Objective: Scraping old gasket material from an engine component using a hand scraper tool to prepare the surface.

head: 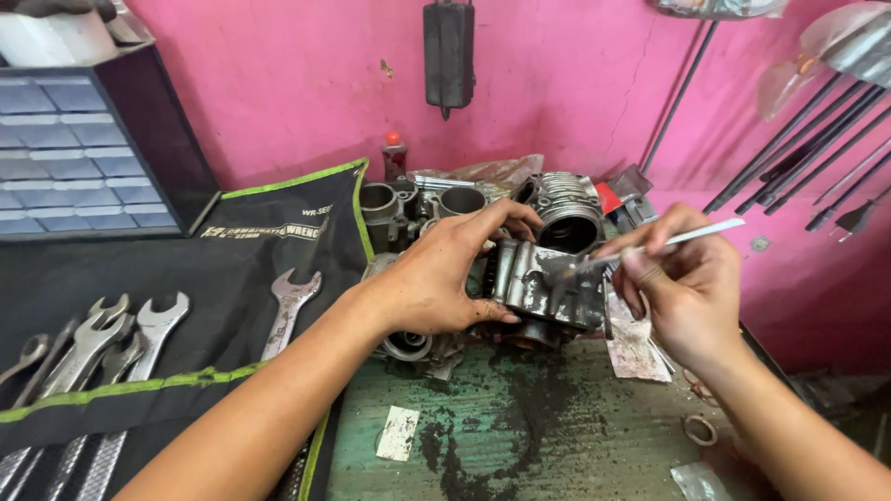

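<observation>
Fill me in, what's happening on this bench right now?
A person is working on a grimy metal engine part on a stained green workbench. The left hand steadies the part from its near side, while the right hand holds a thin metal tool with its tip at the part's top. A black roll of wrenches lies open to the left, and more engine pieces sit behind against the pink wall.

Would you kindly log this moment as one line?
left hand: grips engine part | right hand: holds thin tool, tip on part | wrenches beside
</observation>
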